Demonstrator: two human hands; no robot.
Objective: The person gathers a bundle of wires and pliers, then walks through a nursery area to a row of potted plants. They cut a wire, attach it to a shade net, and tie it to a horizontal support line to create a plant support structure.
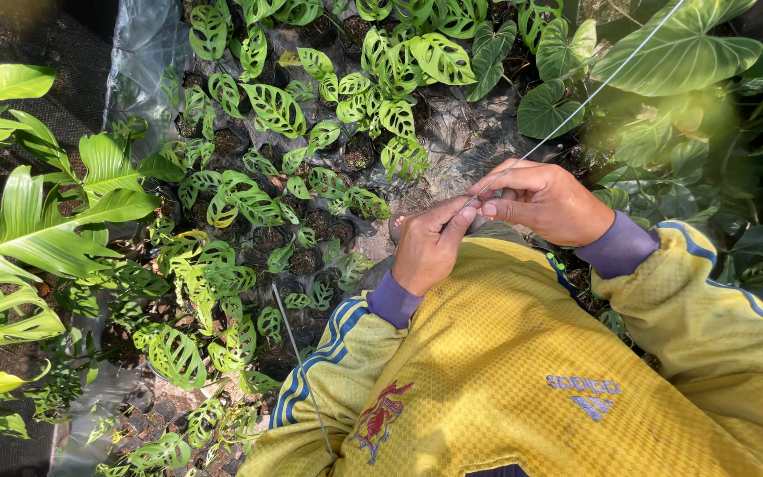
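Head view: thin pale string [576, 108], taut, runs from upper right down to fingertips. Left hand [428, 245] and right hand [542, 201] both pinch string, fingers closed, above yellow-sleeved lap. Holed glossy leaves [249, 199] in small dark pots [358, 152] below.

So much green here. The holey-leaf plants [311, 132] from 9 to 12 o'clock are mid green with pale veins and oval holes, sitting in small black pots [359, 152] of dark brown soil. Big leaf [677, 49] at 1 o'clock is lighter, sunlit yellow-green. The jersey [505, 371] at 6 o'clock is bright yellow, fine checked weave, blue stripes, red emblem, purple cuffs [615, 247]. The string [593, 88] is whitish grey, the ground sheet [139, 44] silvery grey.
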